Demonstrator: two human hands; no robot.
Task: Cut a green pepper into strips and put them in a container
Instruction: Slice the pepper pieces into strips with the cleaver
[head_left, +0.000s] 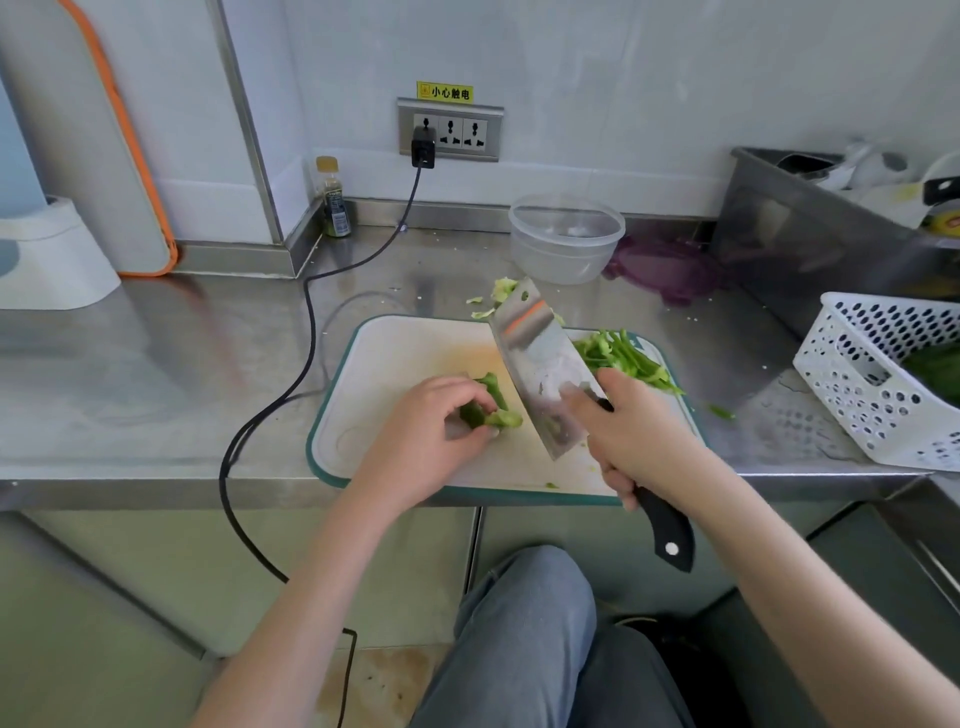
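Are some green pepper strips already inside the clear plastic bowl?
No, the clear plastic bowl holds none; the cut green pepper strips lie on the white cutting board.

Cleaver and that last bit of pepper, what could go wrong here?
1. The left hand pinches a small pepper piece right beside the cleaver; its fingers could get nicked.
2. The board overhangs the counter edge and might tip.
3. Strips near the board's right rim may fall off.

white basket (862, 395) right | bottle (332, 200) back | purple lid? (670, 267)
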